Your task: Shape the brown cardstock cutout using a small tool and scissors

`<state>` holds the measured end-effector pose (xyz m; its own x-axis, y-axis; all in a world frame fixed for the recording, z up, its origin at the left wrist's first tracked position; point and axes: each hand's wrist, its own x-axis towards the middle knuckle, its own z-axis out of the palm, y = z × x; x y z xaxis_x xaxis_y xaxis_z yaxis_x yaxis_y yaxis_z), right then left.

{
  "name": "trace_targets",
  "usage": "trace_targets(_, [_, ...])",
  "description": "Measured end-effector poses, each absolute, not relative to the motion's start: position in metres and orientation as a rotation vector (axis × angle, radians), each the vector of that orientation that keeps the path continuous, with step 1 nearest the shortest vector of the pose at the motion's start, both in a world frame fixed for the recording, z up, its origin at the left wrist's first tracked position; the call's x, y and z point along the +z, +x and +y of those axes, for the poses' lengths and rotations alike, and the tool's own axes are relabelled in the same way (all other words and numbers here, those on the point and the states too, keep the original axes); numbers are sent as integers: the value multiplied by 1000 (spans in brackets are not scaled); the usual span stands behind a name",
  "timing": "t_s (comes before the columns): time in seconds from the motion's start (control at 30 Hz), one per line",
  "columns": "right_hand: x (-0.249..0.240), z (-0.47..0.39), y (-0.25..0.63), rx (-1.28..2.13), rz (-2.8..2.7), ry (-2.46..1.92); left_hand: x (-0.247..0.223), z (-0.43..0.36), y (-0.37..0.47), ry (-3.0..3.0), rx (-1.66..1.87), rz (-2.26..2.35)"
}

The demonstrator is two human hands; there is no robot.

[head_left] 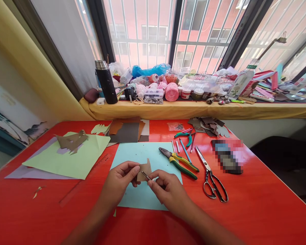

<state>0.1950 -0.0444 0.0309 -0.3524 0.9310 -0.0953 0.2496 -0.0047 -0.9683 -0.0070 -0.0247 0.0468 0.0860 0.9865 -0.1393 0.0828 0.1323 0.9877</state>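
Over the light-blue sheet (132,197), my left hand (124,175) pinches a small brown cut piece of card (145,167) between thumb and fingers. My right hand (165,187) grips a slim tool with a dark metal tip (145,175); its rear end is hidden, so its kind is unclear. That tip lies against the face of the card. Just right of the hands, combination pliers with green-and-yellow handles (180,162) rest partly on the sheet. Large scissors (210,175) with black handles lie farther right.
At left, green paper (89,156) bears a brown cut-out scrap (72,141); a transparent ruler (84,180) lies nearby. Card sheets (127,131), small green pliers (187,136), pens (185,149) and dark scraps (207,126) are behind. A black flask (106,83) stands on the cluttered sill.
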Motion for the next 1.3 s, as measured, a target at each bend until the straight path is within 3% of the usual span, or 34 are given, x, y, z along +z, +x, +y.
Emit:
trace_targets(0.6, [32,-47,192,1386,-1691,-1261,47,-30,-1,1327,1034,1274])
trace_targets(1.3, [30,-49,191,975,-1950,-1396,32,-36,1,1907,1032,1464])
